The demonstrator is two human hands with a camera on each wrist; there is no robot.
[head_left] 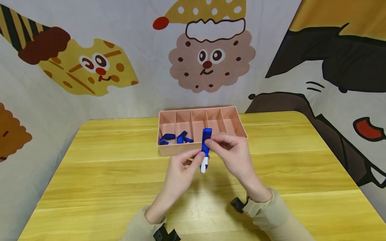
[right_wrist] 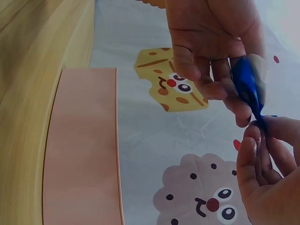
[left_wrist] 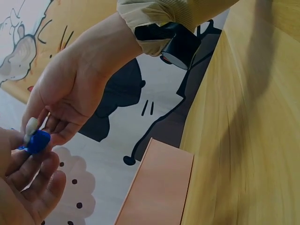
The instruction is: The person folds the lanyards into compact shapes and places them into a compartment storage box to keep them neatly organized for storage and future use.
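Both hands hold a folded blue ribbon [head_left: 206, 136] upright above the table, in front of the pink box. A white piece [head_left: 204, 164] shows at the ribbon's lower end. My left hand [head_left: 181, 170] pinches the lower part between thumb and fingers. Higher up, the thumb and fingers of my right hand [head_left: 236, 155] pinch the ribbon from the right. Seen in the right wrist view, the blue ribbon [right_wrist: 246, 82] runs between the two hands, partly covered by fingers. The left wrist view shows only a short blue bit [left_wrist: 38, 142] of it.
The pink box [head_left: 169, 150] with a row of compartments stands at the table's back edge. Blue ribbons [head_left: 167, 137] lie in its leftmost compartment, and another blue ribbon [head_left: 184, 138] lies in the one beside it. Behind hangs a cartoon-printed cloth [head_left: 144, 100].
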